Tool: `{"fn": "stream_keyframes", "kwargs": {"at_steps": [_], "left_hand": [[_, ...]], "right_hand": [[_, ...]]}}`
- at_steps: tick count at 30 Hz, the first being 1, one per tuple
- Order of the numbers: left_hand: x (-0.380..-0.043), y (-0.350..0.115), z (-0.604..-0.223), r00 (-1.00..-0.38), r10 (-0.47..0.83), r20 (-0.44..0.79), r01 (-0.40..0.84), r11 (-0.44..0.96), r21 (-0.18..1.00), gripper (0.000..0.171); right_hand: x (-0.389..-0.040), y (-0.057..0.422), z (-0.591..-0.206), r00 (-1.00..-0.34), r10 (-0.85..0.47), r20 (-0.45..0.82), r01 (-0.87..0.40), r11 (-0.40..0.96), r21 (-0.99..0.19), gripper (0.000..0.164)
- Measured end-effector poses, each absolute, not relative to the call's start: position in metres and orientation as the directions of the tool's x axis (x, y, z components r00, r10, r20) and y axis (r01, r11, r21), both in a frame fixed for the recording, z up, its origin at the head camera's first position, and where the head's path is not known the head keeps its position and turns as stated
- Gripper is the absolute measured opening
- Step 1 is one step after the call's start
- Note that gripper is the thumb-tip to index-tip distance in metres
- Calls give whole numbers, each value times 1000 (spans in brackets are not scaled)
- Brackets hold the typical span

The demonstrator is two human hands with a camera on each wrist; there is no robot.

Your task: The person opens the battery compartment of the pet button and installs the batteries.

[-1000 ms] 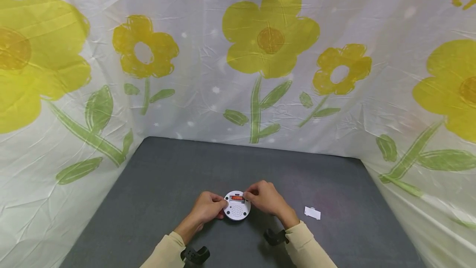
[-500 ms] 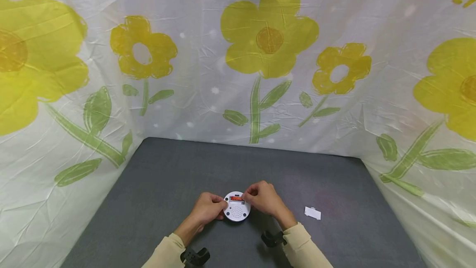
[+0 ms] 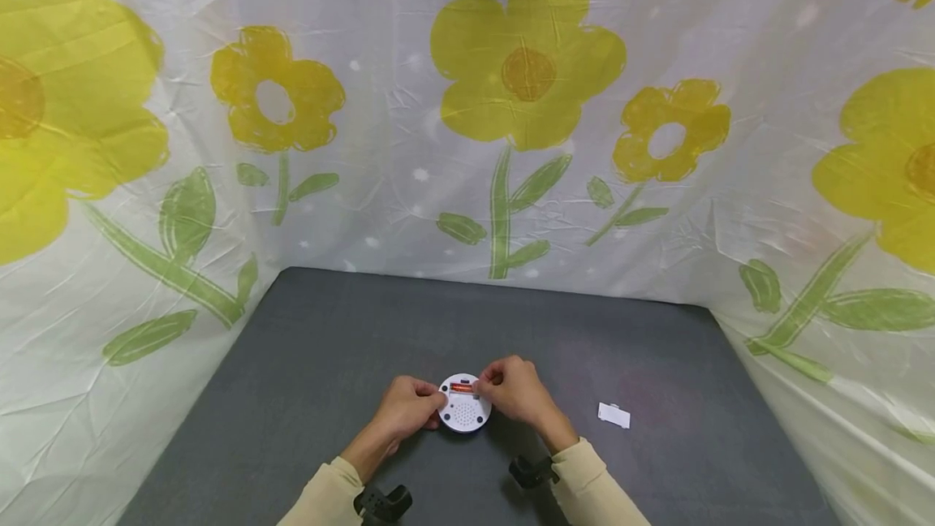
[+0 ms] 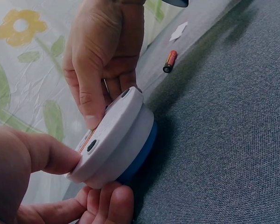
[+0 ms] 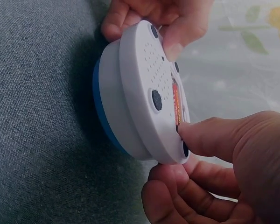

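Observation:
A round white device [image 3: 463, 416] with a blue lower part lies with its perforated face up, showing black round feet and an uncovered battery slot. An orange-red battery [image 5: 176, 105] is in that slot. My left hand [image 3: 409, 408] grips the device's left rim, thumb on top and fingers below. On the other side my right hand [image 3: 515, 390] has its thumb at the battery's end, with its fingers curled against the rim. A second battery [image 4: 170, 61] lies on the table beyond the right hand; the head view does not show it.
To the right on the dark grey table [image 3: 351, 331] lies a small white battery cover [image 3: 613, 415]. A flower-printed cloth [image 3: 394, 185] hangs around the back and sides of the table. Black wrist straps [image 3: 385, 503] sit at both wrists.
The right hand has shifted slightly left, its thumb still at the battery. The battery looks lower and flatter in its slot. The left hand keeps its grip on the device.

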State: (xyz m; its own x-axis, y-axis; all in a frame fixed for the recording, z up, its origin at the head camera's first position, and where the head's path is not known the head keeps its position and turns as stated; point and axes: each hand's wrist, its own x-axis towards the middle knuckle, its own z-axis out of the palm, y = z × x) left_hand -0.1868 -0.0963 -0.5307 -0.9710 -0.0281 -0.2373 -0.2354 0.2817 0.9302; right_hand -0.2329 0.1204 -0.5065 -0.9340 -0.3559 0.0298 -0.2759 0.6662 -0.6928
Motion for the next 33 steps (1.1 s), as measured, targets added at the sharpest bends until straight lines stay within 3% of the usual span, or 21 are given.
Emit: {"fn": "stream_keyframes", "kwargs": {"at_steps": [21, 33], "left_hand": [[-186, -96, -527, -972, -14, -233, -229, 254, 940, 24], [-185, -97, -529, -970, -24, -242, -240, 255, 937, 26]], "right_hand": [[-241, 158, -474, -933, -355, 53, -314, 738, -598, 4], [-227, 194, -482, -921, -384, 71, -366, 785, -500, 17]]}}
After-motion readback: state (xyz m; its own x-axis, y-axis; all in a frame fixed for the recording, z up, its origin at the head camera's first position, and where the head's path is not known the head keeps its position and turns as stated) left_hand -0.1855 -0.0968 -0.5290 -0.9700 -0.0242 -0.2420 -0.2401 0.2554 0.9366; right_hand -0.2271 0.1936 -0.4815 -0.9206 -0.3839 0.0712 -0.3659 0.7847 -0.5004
